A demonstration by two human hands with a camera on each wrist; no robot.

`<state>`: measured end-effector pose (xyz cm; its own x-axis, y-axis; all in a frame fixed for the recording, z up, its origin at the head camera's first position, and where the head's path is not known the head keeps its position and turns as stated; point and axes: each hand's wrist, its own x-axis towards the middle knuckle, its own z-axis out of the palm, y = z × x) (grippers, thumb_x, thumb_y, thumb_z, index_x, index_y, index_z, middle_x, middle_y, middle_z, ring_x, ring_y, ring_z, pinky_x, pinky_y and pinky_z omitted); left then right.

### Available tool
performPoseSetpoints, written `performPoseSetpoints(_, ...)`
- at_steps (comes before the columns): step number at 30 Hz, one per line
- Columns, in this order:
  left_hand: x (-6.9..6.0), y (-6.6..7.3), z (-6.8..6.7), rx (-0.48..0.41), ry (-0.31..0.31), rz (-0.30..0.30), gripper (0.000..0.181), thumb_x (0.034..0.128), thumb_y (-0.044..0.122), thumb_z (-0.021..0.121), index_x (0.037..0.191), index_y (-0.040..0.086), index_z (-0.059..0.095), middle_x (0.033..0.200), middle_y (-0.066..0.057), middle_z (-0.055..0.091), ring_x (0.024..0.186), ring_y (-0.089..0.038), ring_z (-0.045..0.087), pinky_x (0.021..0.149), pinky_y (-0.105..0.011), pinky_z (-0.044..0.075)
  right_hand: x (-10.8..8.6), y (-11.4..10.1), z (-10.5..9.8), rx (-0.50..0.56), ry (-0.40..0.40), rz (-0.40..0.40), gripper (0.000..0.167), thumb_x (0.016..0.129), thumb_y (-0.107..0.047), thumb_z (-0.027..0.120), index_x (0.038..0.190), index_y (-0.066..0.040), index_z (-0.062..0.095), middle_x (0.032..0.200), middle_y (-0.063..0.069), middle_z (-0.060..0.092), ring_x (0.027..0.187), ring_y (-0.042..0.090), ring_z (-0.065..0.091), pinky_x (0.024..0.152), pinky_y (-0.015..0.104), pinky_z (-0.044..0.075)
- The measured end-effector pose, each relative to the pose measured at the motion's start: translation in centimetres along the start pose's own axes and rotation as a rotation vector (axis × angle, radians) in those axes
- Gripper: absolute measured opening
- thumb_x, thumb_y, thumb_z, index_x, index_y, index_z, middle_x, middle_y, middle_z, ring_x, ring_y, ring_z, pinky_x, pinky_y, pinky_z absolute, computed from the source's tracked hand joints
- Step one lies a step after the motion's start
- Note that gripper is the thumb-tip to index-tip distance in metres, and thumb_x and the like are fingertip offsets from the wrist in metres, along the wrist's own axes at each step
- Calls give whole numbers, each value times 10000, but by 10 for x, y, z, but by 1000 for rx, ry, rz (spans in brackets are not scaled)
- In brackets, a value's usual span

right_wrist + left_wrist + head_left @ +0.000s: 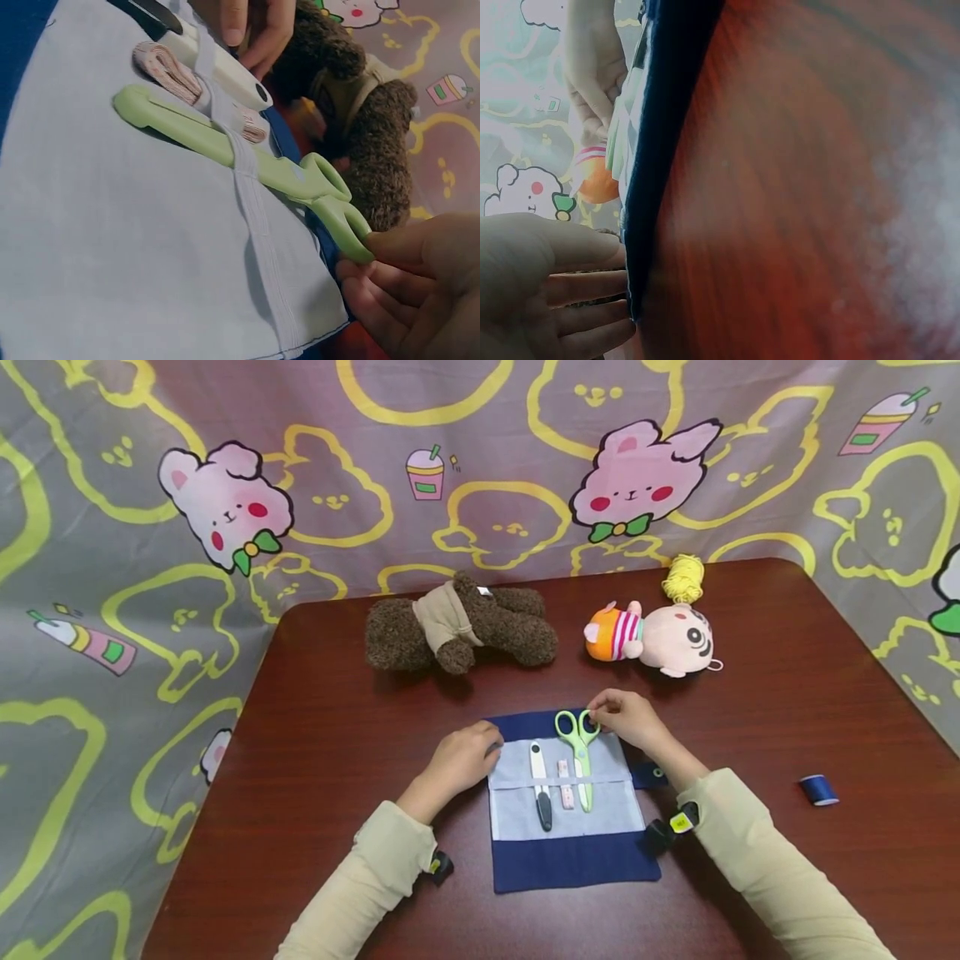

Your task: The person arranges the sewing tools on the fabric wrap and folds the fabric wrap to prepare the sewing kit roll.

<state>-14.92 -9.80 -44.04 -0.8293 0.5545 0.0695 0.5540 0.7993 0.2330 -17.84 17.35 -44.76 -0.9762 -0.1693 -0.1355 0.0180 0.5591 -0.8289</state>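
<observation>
A navy sewing roll (576, 864) lies unrolled on the table, its pale grey lining (127, 247) upward. An elastic band (259, 225) crosses the lining. Under it sit a slim white-and-black tool (538, 768), a folded pink measuring tape (565, 785) and light-green scissors (582, 760), handles toward the far edge. My right hand (626, 717) pinches one scissors handle loop between thumb and fingers, clearly shown in the right wrist view. At the roll's far left edge, my left hand (463, 756) rests with extended fingers (592, 319) touching the fabric.
Behind the roll lie a brown teddy bear (510, 622) and a plush doll (667, 639) with an orange bottom. Yellow yarn (684, 578) sits at the table's back edge by a patterned curtain (480, 460). A blue thread spool (819, 790) lies at right.
</observation>
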Motion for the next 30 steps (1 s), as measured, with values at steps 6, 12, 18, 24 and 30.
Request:
performPoseSetpoints(6, -1, -1, 2, -2, 5, 6, 126, 841, 165, 595, 939, 109, 651, 1037, -34, 603, 904, -180, 595, 718, -321, 482, -4, -4, 3, -166, 23, -55, 48, 813, -69, 625, 822, -24, 641, 765, 86, 617, 677, 176, 537, 583, 281, 432)
performPoseSetpoints(12, -1, -1, 2, -11, -3, 3, 124, 843, 153, 592, 944, 106, 648, 1041, -39, 600, 913, -180, 592, 725, -321, 482, -6, -5, 7, -251, 36, -83, 41, 793, -55, 645, 762, -28, 641, 778, 93, 589, 700, 199, 533, 608, 308, 443)
performPoseSetpoints(18, 0, -1, 2, -17, -1, 8, 124, 841, 144, 589, 940, 95, 646, 1029, -50, 601, 909, -185, 591, 725, -321, 482, -6, -5, 6, -268, 14, -121, 43, 786, -50, 650, 762, -16, 659, 759, 81, 610, 693, 190, 535, 616, 321, 449)
performPoseSetpoints(24, 0, -1, 1, -11, 5, 12, 118, 833, 140, 591, 926, 94, 647, 1015, -47, 604, 899, -184, 593, 719, -318, 482, -7, -6, 5, -285, -6, -145, 43, 774, -44, 653, 740, -19, 651, 761, 78, 602, 699, 194, 530, 612, 324, 442)
performPoseSetpoints(30, 0, -1, 1, -16, -3, 7, 125, 843, 148, 583, 936, 97, 648, 1022, -42, 604, 905, -180, 591, 725, -320, 482, -9, -6, 5, -281, -22, -162, 48, 750, -15, 665, 713, -40, 646, 754, 67, 575, 689, 185, 522, 593, 298, 432)
